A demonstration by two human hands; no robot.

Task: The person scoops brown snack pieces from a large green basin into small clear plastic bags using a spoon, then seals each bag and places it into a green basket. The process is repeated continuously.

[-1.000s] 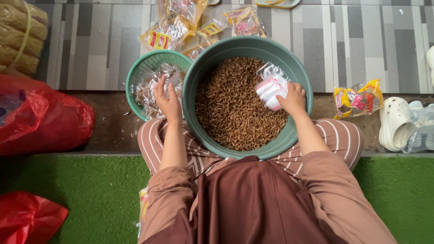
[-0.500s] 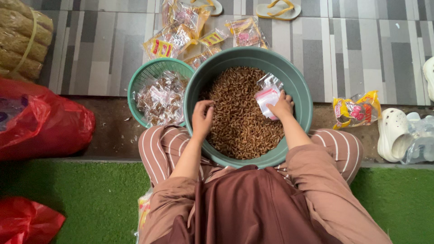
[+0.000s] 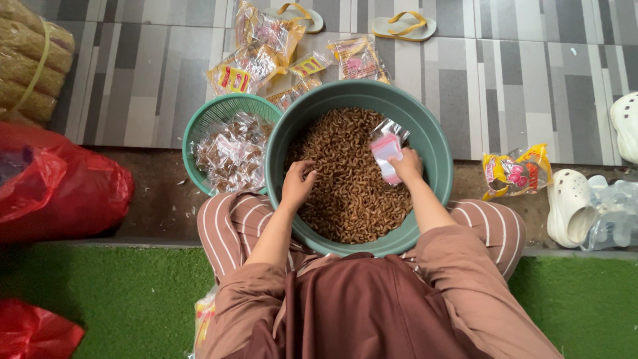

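A big green basin (image 3: 435, 136) rests on my lap, filled with small brown curled snacks (image 3: 349, 193). My left hand (image 3: 298, 185) is down in the snacks, fingers curled into them. Over the right side of the heap, my right hand (image 3: 407, 166) holds a small clear plastic bag with a pink patch (image 3: 387, 149). To the left of the basin stands a smaller green basket (image 3: 219, 110) holding several filled clear packets (image 3: 232, 153).
Printed snack packets (image 3: 266, 53) lie on the grey tiles behind the basin, another (image 3: 515, 171) to the right. Red plastic bags (image 3: 56, 186) sit at the left, sandals (image 3: 402, 26) at the back, white clogs (image 3: 568, 203) at the right. Green turf runs below.
My left hand left the small basket and came into the basin, onto the snacks. My right hand with the small bag stayed over the right side.
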